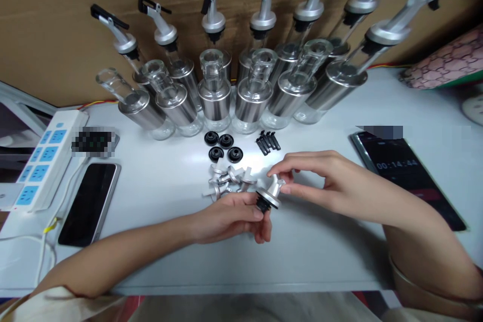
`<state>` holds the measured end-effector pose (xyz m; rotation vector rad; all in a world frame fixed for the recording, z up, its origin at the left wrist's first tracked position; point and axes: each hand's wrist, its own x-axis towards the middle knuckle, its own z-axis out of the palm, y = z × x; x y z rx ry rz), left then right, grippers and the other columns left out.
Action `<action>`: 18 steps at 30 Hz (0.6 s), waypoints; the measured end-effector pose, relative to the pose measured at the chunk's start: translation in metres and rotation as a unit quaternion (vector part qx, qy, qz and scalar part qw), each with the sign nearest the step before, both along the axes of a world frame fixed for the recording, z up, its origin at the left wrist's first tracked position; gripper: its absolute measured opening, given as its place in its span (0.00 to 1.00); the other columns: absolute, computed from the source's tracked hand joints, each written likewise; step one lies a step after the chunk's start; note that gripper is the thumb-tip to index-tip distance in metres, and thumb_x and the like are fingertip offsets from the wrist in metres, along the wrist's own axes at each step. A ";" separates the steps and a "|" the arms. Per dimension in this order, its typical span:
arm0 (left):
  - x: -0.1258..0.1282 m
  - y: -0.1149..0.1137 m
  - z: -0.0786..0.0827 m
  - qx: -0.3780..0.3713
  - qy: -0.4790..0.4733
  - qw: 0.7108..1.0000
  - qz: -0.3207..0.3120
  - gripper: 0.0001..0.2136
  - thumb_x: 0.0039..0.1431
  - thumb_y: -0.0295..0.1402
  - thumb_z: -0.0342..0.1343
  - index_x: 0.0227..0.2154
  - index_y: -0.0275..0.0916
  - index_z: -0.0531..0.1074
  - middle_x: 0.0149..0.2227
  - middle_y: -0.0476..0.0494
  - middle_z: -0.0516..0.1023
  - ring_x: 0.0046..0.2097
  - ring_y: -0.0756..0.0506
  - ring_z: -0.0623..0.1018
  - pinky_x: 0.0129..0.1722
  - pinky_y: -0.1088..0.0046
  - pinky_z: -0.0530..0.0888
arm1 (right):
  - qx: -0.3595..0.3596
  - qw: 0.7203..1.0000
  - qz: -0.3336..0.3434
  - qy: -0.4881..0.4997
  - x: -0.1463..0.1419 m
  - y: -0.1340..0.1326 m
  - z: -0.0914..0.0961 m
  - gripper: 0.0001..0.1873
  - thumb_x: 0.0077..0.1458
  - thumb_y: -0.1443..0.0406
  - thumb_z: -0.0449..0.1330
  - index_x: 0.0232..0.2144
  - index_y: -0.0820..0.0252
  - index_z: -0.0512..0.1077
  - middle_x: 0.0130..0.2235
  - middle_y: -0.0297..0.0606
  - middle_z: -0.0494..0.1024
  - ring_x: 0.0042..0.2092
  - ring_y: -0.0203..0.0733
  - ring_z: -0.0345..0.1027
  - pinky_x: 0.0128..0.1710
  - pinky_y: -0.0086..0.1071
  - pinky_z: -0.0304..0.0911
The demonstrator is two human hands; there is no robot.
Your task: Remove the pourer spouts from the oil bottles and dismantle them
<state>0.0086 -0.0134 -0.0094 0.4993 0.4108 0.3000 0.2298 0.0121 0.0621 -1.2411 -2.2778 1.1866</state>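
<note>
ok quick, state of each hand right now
Left hand: closed, holding the spout by its black plug.
Right hand: partly curled at the spout's silver top; firm grip can't be told.

Tilted silver pour spout (272,193), black ribbed stopper (263,203) underneath

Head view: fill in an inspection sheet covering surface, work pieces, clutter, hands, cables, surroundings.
Surface: white table, shiny near the middle.
Work pieces: one pourer top in hand; four black discs, small black parts, heaped silver spouts; seven bottles with pourers, five open bottles.
Clutter: left phone, dark screen; right phone, showing a timer.
Hands: left hand holds the pourer top's black end; right hand grips its silver neck.
Cables: white cable beside left phone; red-and-yellow wires behind bottles.
Surroundings: power strip left, brown panel behind.
</note>
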 end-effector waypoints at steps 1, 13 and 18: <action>0.000 0.000 0.000 0.000 0.001 1.000 0.000 0.11 0.54 0.36 0.60 0.30 0.34 0.68 0.27 0.45 0.75 0.29 0.52 0.73 0.30 0.75 0.64 | 0.002 1.000 0.001 0.000 0.000 0.000 0.000 0.11 0.61 0.60 0.55 0.40 0.57 0.74 0.37 0.34 0.79 0.36 0.38 0.72 0.38 0.31 0.64; 0.000 0.001 0.003 -0.021 -0.006 1.000 -0.001 0.14 0.53 0.40 0.61 0.31 0.31 0.73 0.29 0.42 0.76 0.31 0.50 0.74 0.31 0.73 0.64 | 0.022 0.999 0.015 0.022 0.003 0.000 -0.001 0.10 0.61 0.61 0.56 0.41 0.58 0.74 0.38 0.33 0.79 0.37 0.36 0.72 0.38 0.29 0.64; -0.001 0.002 0.003 -0.019 0.006 1.000 -0.015 0.16 0.55 0.42 0.59 0.37 0.31 0.73 0.28 0.43 0.76 0.30 0.50 0.73 0.32 0.73 0.65 | 0.018 1.000 0.018 0.013 0.001 0.002 -0.003 0.11 0.62 0.61 0.56 0.42 0.59 0.74 0.38 0.34 0.79 0.36 0.35 0.72 0.37 0.29 0.63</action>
